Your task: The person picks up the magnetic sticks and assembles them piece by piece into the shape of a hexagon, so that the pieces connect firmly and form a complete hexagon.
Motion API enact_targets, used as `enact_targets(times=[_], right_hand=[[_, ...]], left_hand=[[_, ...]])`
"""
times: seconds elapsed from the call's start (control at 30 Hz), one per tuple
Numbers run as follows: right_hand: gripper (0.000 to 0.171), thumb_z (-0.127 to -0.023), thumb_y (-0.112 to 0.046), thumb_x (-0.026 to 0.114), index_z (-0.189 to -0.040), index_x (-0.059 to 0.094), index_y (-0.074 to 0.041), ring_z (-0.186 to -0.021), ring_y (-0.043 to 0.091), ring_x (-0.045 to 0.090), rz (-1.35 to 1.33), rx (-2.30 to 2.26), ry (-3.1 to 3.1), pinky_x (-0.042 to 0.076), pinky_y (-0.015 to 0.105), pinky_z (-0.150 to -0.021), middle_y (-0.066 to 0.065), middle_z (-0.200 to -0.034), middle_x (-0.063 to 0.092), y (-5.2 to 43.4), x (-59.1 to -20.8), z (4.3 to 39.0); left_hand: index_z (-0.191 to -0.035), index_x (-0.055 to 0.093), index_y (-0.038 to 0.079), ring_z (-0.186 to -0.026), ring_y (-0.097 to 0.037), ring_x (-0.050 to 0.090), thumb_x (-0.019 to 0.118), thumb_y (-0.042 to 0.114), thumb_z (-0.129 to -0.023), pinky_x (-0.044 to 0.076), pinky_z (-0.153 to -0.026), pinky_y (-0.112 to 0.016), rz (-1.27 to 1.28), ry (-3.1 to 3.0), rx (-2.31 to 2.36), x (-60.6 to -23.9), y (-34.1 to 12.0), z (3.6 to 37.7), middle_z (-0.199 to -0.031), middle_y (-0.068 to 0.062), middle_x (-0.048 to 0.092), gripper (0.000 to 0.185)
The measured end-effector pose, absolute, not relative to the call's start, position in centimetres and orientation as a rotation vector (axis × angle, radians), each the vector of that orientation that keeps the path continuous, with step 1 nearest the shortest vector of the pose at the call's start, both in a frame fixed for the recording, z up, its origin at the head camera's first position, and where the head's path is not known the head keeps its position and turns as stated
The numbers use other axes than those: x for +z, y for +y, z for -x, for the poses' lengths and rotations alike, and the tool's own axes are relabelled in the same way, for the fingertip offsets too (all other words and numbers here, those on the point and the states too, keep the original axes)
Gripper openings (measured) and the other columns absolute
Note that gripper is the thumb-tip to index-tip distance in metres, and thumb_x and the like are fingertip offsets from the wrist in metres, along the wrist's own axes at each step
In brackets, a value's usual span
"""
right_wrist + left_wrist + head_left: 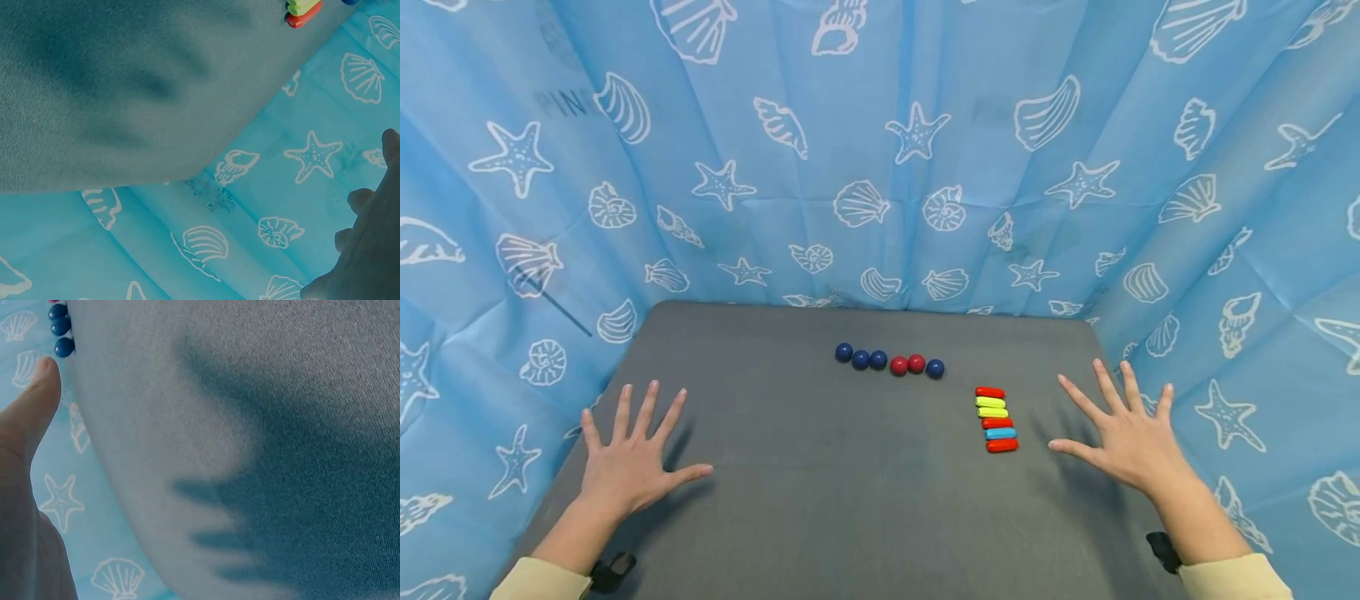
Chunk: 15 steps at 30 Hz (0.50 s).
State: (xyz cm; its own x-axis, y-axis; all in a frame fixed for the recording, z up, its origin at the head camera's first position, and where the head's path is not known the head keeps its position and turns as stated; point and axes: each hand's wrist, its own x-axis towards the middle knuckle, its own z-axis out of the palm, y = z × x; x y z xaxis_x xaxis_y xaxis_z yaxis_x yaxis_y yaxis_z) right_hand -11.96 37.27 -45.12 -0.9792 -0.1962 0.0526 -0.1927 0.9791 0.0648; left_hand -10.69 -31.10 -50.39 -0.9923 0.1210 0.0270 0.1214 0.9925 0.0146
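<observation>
My left hand (632, 454) hovers flat over the left side of the grey table (820, 500), fingers spread, holding nothing. My right hand (1123, 433) is spread the same way over the table's right edge. A row of small balls (889, 361), several blue and two red, lies near the table's far middle. Just left of my right hand sits a stack of short rods (997, 418): red, yellow-green, red, light blue, red. The left wrist view shows my thumb (28, 412) and three blue balls (60, 328). In the right wrist view the rods' end (303, 10) shows at the top.
A blue curtain (880, 150) printed with white shells and starfish hangs close around the table at the back and on both sides. The table's far edge meets the curtain. Hand shadows fall on the grey cloth (281, 487).
</observation>
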Motion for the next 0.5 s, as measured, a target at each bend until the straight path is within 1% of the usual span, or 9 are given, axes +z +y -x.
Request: enact_targets(times=[0.07, 0.13, 0.2, 0.27, 0.33, 0.4, 0.5], right_hand=[[0.105, -0.078, -0.083, 0.058, -0.161, 0.008, -0.042, -0.151, 0.050, -0.012, -0.310, -0.075, -3.062, -0.008, 0.085, -0.100, 0.019, -0.169, -0.001, 37.1, -45.1, 12.0], [0.105, -0.078, -0.081, 0.060, -0.161, 0.009, -0.042, -0.152, 0.050, -0.010, -0.327, -0.033, -3.050, -0.006, 0.086, -0.100, 0.018, -0.169, 0.002, 37.0, -45.2, 12.0], [0.104, -0.079, -0.078, 0.063, -0.161, 0.011, -0.041, -0.152, 0.049, -0.007, -0.353, 0.006, -3.034, -0.001, 0.086, -0.100, 0.018, -0.169, 0.004, 36.8, -45.3, 12.0], [0.102, -0.080, -0.074, 0.066, -0.161, 0.015, -0.039, -0.153, 0.048, -0.003, -0.384, 0.049, -3.020, 0.007, 0.085, -0.101, 0.016, -0.169, 0.006, 36.7, -45.4, 12.0], [0.100, -0.081, -0.071, 0.067, -0.161, 0.017, -0.037, -0.153, 0.049, 0.005, -0.410, 0.090, -3.013, 0.015, 0.083, -0.101, 0.016, -0.169, 0.011, 36.5, -45.5, 12.0], [0.098, -0.084, -0.068, 0.067, -0.162, 0.018, -0.036, -0.150, 0.051, 0.015, -0.425, 0.136, -3.029, 0.021, 0.081, -0.101, 0.018, -0.167, 0.016, 36.3, -45.5, 12.0], [0.094, -0.087, -0.065, 0.065, -0.162, 0.017, -0.034, -0.143, 0.054, 0.030, -0.409, 0.202, -3.070, 0.029, 0.078, -0.100, 0.023, -0.163, 0.026, 36.1, -45.5, 12.0]], left_hand=[[-0.162, -0.006, 0.031, -0.151, -0.041, -0.024, 0.053, 0.093, -0.070, -0.022, -0.105, -0.074, 0.198, -3.105, -0.030, -50.4, -30.8, 10.7, -0.168, -0.013, -0.016, 0.125], [-0.162, -0.005, 0.030, -0.152, -0.041, -0.022, 0.057, 0.090, -0.070, -0.019, -0.107, -0.074, 0.212, -3.092, -0.049, -50.5, -30.3, 10.8, -0.169, -0.014, -0.012, 0.126], [-0.163, -0.004, 0.030, -0.152, -0.042, -0.020, 0.060, 0.088, -0.071, -0.018, -0.108, -0.074, 0.239, -3.082, -0.078, -50.5, -29.7, 11.0, -0.169, -0.016, -0.008, 0.125], [-0.163, -0.004, 0.030, -0.153, -0.043, -0.018, 0.061, 0.086, -0.072, -0.018, -0.108, -0.075, 0.264, -3.074, -0.106, -50.6, -29.1, 11.2, -0.169, -0.017, -0.003, 0.124], [-0.163, -0.004, 0.029, -0.152, -0.043, -0.019, 0.061, 0.085, -0.074, -0.016, -0.109, -0.074, 0.290, -3.071, -0.131, -50.8, -28.6, 11.4, -0.169, -0.018, -0.002, 0.123], [-0.163, -0.003, 0.028, -0.153, -0.043, -0.018, 0.060, 0.084, -0.075, -0.015, -0.110, -0.073, 0.309, -3.071, -0.168, -51.0, -28.0, 11.5, -0.169, -0.017, -0.003, 0.122], [-0.163, -0.003, 0.026, -0.153, -0.042, -0.018, 0.062, 0.081, -0.078, -0.011, -0.112, -0.073, 0.334, -3.082, -0.252, -51.3, -27.1, 11.7, -0.169, -0.015, -0.009, 0.120]])
